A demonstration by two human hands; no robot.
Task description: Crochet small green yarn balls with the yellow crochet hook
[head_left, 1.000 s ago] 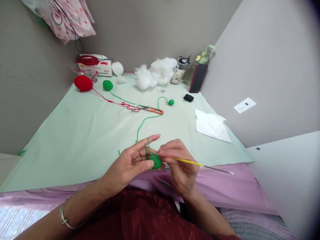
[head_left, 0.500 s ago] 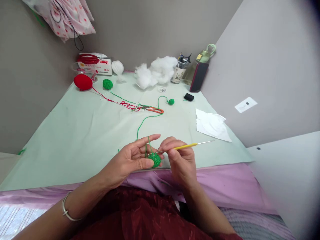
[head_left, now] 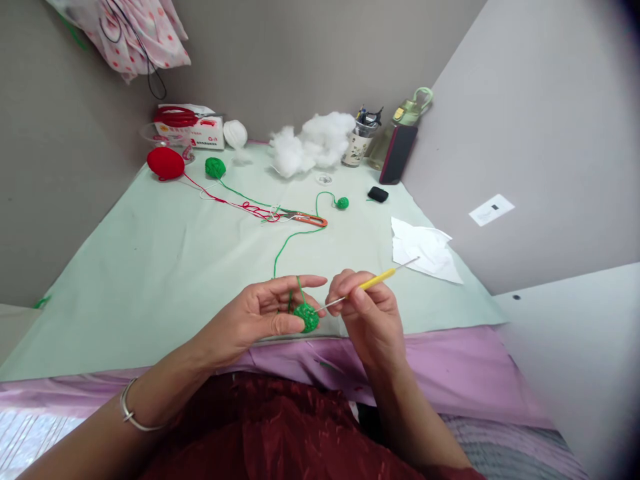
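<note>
My left hand [head_left: 267, 310] pinches a small round green crochet piece [head_left: 306, 318] between thumb and fingers. Green yarn [head_left: 301, 288] runs up from the piece over the raised index finger. Closed around the yellow grip of a crochet hook [head_left: 378, 279] is my right hand [head_left: 370, 310]. The hook's metal shaft points left, its tip at the right edge of the green piece; whether it sits in a stitch I cannot tell. The other metal end sticks out to the upper right.
Orange-handled thread snips [head_left: 310, 219] lie mid-table among red, white and green strands. Behind are a red yarn ball [head_left: 166, 163], a green yarn ball [head_left: 215, 168], white stuffing [head_left: 315, 143], a pen cup [head_left: 357, 147] and a phone [head_left: 399, 155]. White paper [head_left: 424, 250] lies at right.
My right hand has moved right and tilted the hook more steeply. The hook's tip has drawn from across the top of the green piece to its right edge. My left index finger has lowered slightly.
</note>
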